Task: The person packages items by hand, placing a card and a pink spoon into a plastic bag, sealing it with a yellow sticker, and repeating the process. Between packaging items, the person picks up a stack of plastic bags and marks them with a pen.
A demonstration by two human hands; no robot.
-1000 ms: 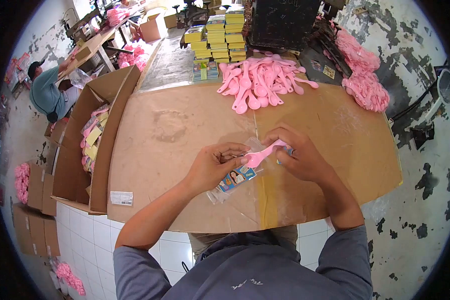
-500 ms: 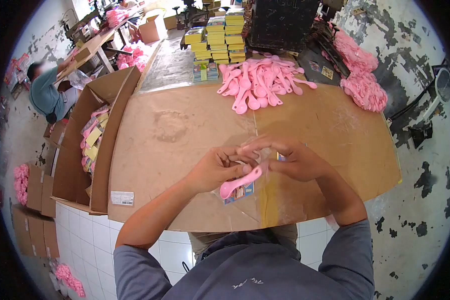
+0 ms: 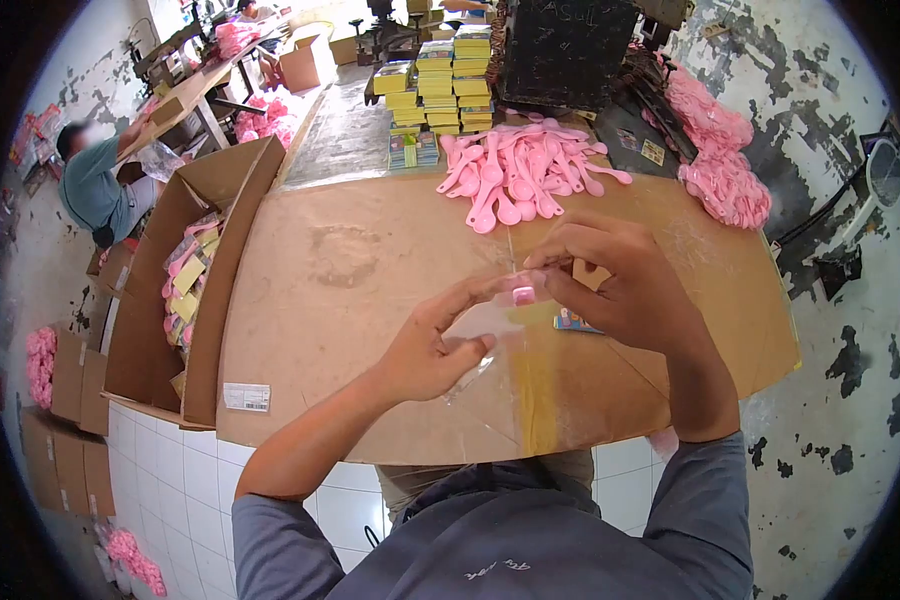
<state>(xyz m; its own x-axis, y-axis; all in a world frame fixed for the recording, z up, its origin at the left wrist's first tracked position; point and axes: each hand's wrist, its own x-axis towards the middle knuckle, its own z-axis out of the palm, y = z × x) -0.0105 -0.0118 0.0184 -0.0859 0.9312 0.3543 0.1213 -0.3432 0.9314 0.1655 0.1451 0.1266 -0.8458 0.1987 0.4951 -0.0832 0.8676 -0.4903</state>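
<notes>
- Head view, the hands: the left hand [image 3: 425,350] and the right hand [image 3: 625,285] are held close together above the cardboard-covered table [image 3: 350,260], fingertips almost meeting. The left is closed on a clear plastic bag [image 3: 480,330]. The right is pinched on the end of a pink spoon [image 3: 522,295] at the bag's upper edge.
- Head view, the change: a second ago the spoon was held level and in full sight between both hands. Half a second ago it hung bowl-down in front of the bag. Now only a small pink end is shown between the fingertips, the rest being hidden by fingers and film. The hands have also been raised and carried farther from the body.
- Head view, the reading: the spoon is judged to have been either turned end-on or slid into the bag, though which cannot be told. The printed card seen with the bag earlier can no longer be made out.
- Head view, the surroundings: a blue printed card [image 3: 575,322] lies on the table just under the right hand. A heap of loose spoons [image 3: 520,180] is piled at the far edge, with stacked yellow boxes [image 3: 445,80] behind. An open carton [image 3: 205,210] of filled packets stands at the left, and another person [image 3: 95,185] is seated well apart.
</notes>
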